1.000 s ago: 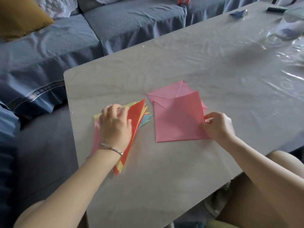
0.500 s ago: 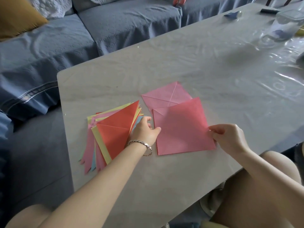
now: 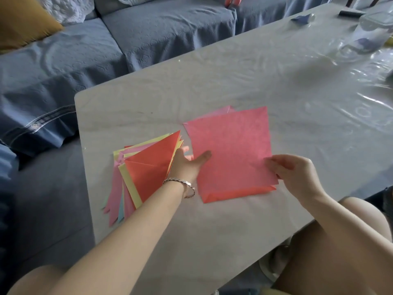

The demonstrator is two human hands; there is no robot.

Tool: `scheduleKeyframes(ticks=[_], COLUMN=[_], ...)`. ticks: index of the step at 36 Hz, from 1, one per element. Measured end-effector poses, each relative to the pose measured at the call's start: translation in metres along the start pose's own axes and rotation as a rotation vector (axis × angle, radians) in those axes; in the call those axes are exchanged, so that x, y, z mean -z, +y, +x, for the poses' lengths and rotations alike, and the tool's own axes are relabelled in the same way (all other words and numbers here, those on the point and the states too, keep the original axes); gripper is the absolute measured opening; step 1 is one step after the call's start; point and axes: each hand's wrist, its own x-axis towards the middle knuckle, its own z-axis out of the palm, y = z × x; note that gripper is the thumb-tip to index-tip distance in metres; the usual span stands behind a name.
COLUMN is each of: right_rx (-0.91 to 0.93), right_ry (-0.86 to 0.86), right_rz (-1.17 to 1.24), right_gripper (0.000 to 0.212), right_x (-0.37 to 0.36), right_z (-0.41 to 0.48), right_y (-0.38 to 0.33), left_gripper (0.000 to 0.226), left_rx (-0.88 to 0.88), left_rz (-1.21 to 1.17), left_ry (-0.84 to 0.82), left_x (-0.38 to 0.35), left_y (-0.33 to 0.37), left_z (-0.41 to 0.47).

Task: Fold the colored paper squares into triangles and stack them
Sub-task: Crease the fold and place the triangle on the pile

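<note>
Left hand (image 3: 187, 165) and right hand (image 3: 295, 175) pinching pink square (image 3: 229, 143), sheets (image 3: 234, 193) beneath mostly hidden

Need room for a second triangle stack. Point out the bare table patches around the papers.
Bare table along the near edge, in front of the pink square; also beyond it toward the sofa, and right of the right hand. Crowded: triangle stack at left, clear container far right.

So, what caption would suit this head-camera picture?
Left hand and right hand hold a pink paper square beside a stack of folded triangles.
</note>
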Motion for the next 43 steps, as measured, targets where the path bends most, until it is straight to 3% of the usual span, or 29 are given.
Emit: scheduleKeyframes(ticks=[2, 4, 7, 9, 11, 15, 20, 23, 25, 29, 34, 37, 41, 43], right_rx=[-0.015, 0.009, 0.157, 0.270, 0.371, 0.487, 0.743, 0.840, 0.800, 0.569, 0.347, 0.306, 0.270, 0.248], right_ry=[-0.055, -0.114, -0.175, -0.235, -0.309, -0.358, -0.316, -0.355, -0.372, -0.323, -0.281, -0.253, -0.214, -0.198], right_rz=[0.050, 0.084, -0.009, -0.064, -0.172, -0.336, -0.481, -0.539, -0.480, -0.269, -0.071, -0.025, -0.011, -0.010], right_gripper=[0.009, 0.024, 0.048, 0.054, 0.058, 0.051, 0.017, 0.028, 0.028, 0.004, 0.030, 0.030, 0.028, 0.028], right_x=[-0.004, -0.006, -0.008, -0.009, -0.010, -0.012, -0.010, -0.011, -0.014, -0.019, -0.025, -0.028, -0.033, -0.035], right_z=[-0.003, -0.007, -0.015, -0.018, -0.019, -0.018, -0.017, -0.020, -0.022, -0.020, -0.020, -0.024, -0.029, -0.031], right_y=[-0.004, -0.007, -0.006, -0.006, -0.006, -0.006, -0.014, -0.021, -0.028, -0.044, -0.052, -0.052, -0.055, -0.057], left_gripper=[0.050, 0.023, 0.025, 0.024, 0.038, 0.047, 0.027, 0.016, 0.014, 0.015, 0.021, 0.023, 0.011, 0.019], left_rx=[-0.071, -0.137, -0.208, -0.243, -0.271, -0.285, -0.348, -0.417, -0.474, -0.532, -0.506, -0.463, -0.483, -0.498], left_rz=[0.006, 0.001, 0.019, 0.075, 0.127, 0.200, 0.299, 0.332, 0.342, 0.382, 0.356, 0.342, 0.272, 0.205], left_ry=[0.035, 0.096, 0.165, 0.196, 0.192, 0.156, 0.138, 0.083, 0.004, -0.233, -0.407, -0.385, -0.190, -0.128], left_x=[0.007, 0.015, 0.028, 0.035, 0.041, 0.047, 0.050, 0.049, 0.045, 0.041, 0.040, 0.040, 0.039, 0.038], left_y=[0.004, 0.006, 0.007, 0.007, 0.007, 0.007, 0.005, 0.012, 0.017, 0.022, 0.028, 0.029, 0.030, 0.031], left_z=[0.001, 0.003, 0.004, 0.004, 0.003, 0.000, -0.005, -0.014, -0.020, -0.031, -0.045, -0.048, -0.056, -0.062])
